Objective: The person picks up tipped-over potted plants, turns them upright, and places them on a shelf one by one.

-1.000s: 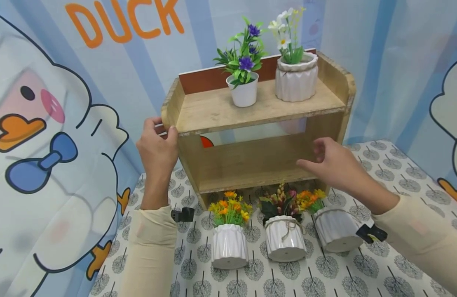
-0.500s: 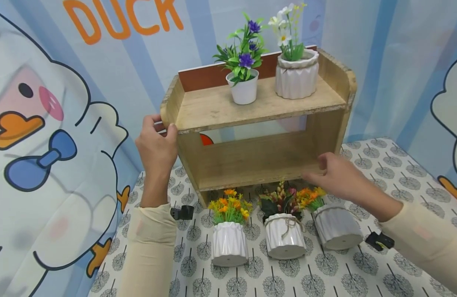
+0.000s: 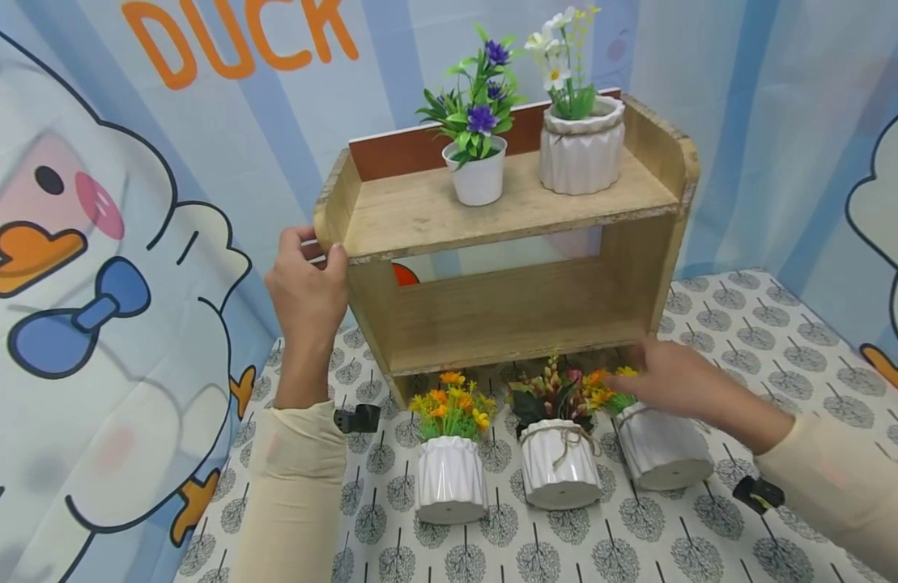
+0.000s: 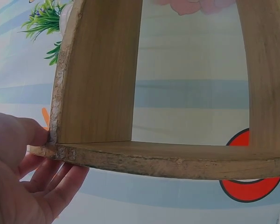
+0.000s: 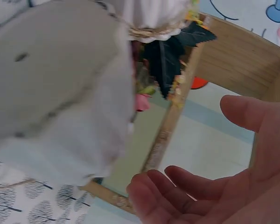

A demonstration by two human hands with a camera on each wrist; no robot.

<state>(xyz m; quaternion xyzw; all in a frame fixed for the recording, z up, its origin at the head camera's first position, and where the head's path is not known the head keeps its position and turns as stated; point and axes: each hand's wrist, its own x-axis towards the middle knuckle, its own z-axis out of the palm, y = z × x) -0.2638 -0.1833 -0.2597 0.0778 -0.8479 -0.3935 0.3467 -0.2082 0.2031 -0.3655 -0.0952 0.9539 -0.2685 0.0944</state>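
Note:
My left hand [image 3: 306,287] grips the upper left side of the wooden shelf [image 3: 412,219]. In the left wrist view its thumb lies at the front edge, with the fingers round the outer side. My right hand [image 3: 678,376] hovers over the rightmost white pot [image 3: 663,449], which lies tipped with its base toward me and a string round its rim. Orange and yellow flowers show beside the fingertips. The right wrist view has that pot large and blurred at left, while the thumb and fingers stand apart with nothing between them.
Two more white pots lie tipped on the tree-print tablecloth [image 3: 500,559]: a middle pot [image 3: 561,470] and a left pot [image 3: 452,482]. On the shelf's top board stand a small purple-flowered pot [image 3: 481,178] and a white-flowered pot [image 3: 581,154]. A duck-print curtain [image 3: 434,48] hangs behind.
My right hand has moved down and slightly right, from in front of the shelf's lower opening to over the rightmost pot. The left hand keeps its hold on the shelf.

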